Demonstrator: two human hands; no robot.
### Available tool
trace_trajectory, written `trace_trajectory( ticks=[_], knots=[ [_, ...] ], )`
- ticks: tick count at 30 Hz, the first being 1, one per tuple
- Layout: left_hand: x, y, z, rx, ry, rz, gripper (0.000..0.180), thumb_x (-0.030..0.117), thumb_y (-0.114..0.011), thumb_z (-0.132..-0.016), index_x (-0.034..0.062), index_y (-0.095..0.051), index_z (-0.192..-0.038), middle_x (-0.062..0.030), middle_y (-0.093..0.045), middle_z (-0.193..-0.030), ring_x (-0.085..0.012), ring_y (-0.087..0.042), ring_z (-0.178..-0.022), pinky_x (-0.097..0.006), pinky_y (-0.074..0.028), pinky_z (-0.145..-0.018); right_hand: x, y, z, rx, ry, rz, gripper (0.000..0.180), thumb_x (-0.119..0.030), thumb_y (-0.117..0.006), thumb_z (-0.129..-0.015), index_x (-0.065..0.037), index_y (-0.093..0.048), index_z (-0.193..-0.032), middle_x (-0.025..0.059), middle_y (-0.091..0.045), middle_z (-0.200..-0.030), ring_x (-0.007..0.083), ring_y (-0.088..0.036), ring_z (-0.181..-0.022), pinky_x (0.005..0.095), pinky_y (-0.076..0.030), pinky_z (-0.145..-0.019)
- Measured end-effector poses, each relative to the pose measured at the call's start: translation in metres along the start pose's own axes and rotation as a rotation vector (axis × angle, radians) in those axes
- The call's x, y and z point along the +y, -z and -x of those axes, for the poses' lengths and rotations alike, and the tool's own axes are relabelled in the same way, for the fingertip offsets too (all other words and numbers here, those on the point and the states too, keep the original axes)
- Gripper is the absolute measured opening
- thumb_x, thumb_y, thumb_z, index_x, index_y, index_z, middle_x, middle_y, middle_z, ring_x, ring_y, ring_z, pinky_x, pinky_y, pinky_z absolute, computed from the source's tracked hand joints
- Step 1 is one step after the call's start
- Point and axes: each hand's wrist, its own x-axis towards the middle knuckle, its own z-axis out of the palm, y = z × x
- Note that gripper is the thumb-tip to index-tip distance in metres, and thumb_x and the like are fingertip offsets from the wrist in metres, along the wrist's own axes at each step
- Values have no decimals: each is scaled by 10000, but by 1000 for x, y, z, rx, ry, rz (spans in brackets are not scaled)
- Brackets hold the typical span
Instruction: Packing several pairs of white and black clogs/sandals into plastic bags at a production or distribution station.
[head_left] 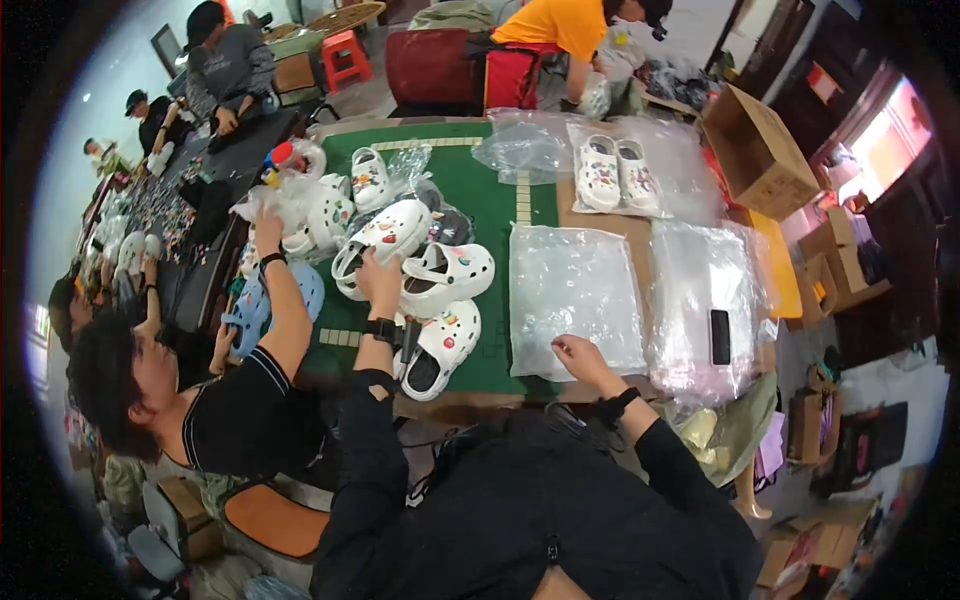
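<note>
— What is held at this moment?

— A white foam clog studded with small coloured charms (385,232) is grasped at its heel by the left hand (378,281), out over the green felt-topped counter (495,215). The right hand (577,355) is laid on the near edge of a stack of clear flat plastic bags (572,295), fingers curled at the film; whether a sheet is actually pinched cannot be told.

— What could go wrong?

— The clog is packed tight against a heap of other white charm-studded clogs (440,310) (several are touching it). If it is lifted carelessly, a neighbour could be dragged along or tipped off the near edge of the counter. A charm could also be snagged and popped loose.

— And the bags?

— The film looks slippery and clingy, so two sheets might be peeled up together, or the stack could be slid toward the edge. A co-worker's hand (268,232) is busy just beside the heap, so a collision is possible.
</note>
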Motion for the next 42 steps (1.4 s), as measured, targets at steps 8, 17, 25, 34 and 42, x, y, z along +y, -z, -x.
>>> trace_trajectory(
  ticks=[8, 17, 25, 34, 42],
  knots=[
    [1, -13, -52, -394, -194, -6, 419, 198, -588, -737, 133, -564, -1151, -185, -514, -1184, -327, -487, -1083, -363, -365, -914, 32, -25, 53, 25, -217, -81, 235, -227, -548, -830, -32, -601, -949, 126, -627, -812, 246, -601, -712, 323, -469, -653],
    [26, -63, -18, -511, -753, -419, 434, 132, -535, -722, 205, -550, -1150, -173, -520, -983, -347, -510, -943, -471, -367, -857, 27, -34, 68, 2, -277, -153, 248, -230, -544, -835, -20, -591, -957, 138, -626, -820, 252, -593, -731, 338, -466, -668],
    [30, -84, -13, -299, -782, -798, 229, 168, -514, -758, 165, -665, -931, -170, -511, -1056, -340, -482, -1002, -479, -371, -834, 37, -32, 69, 10, -297, -181, 207, -185, -553, -838, -17, -594, -952, 115, -629, -754, 220, -603, -653, 320, -475, -620],
    [40, -74, 16, -59, -816, -812, 172, 165, -526, -748, 79, -654, -822, -107, -605, -896, -304, -535, -893, -432, -410, -712, 44, -13, 64, -32, -256, -144, 226, -214, -533, -833, -23, -593, -937, 131, -631, -809, 243, -612, -742, 332, -470, -667],
    [75, -43, 77, -373, -759, -356, 305, 39, -481, -726, 133, -675, -942, -222, -587, -879, -376, -558, -786, -434, -445, -731, 64, -1, 54, 16, -224, -203, 234, -218, -549, -832, -34, -588, -972, 121, -633, -816, 228, -606, -706, 326, -476, -657]
  ],
)
